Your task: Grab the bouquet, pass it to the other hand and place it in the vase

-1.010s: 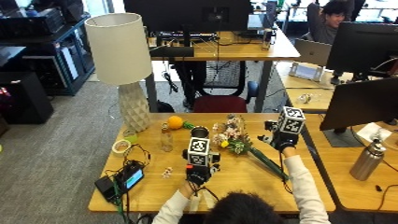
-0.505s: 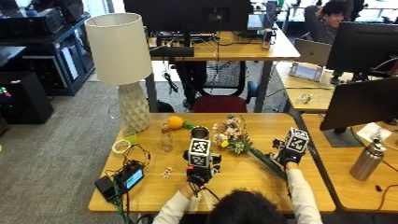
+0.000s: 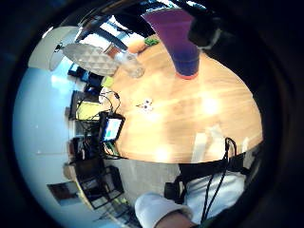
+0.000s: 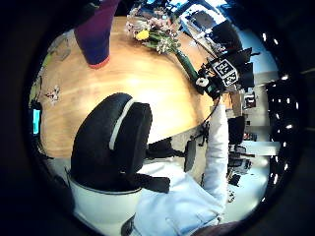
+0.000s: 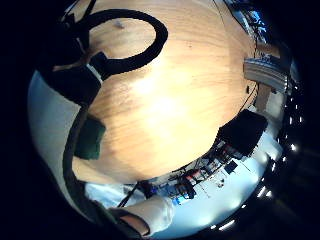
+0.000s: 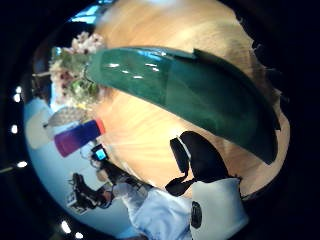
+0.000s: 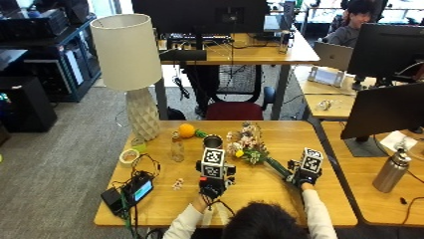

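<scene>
The bouquet (image 7: pixel 246 148) lies on the wooden table (image 7: pixel 265 199), flowers toward the vase, its green-wrapped stem (image 7: pixel 279 168) slanting to the right. My right hand (image 7: pixel 299 180) is at the stem's end and grips it; the green wrap (image 6: pixel 185 95) runs right across the right thumb side view. The dark vase (image 7: pixel 212 141) stands upright just left of the flowers (image 4: pixel 152 34). My left hand (image 7: pixel 212 188) rests on the table in front of the vase (image 3: pixel 178 42), loosely curled and holding nothing.
A white lamp (image 7: pixel 129 64) stands at the table's back left, with an orange (image 7: pixel 187 130) and a glass bottle (image 7: pixel 176 148) beside it. A tape roll (image 7: pixel 129 156) and a small screen device (image 7: pixel 138 190) with cables lie front left. A metal flask (image 7: pixel 391 172) stands on the neighbouring desk.
My right hand has drawn back along the stem toward me and settled on its end. The bouquet still lies on the table and the left hand has stayed put.
</scene>
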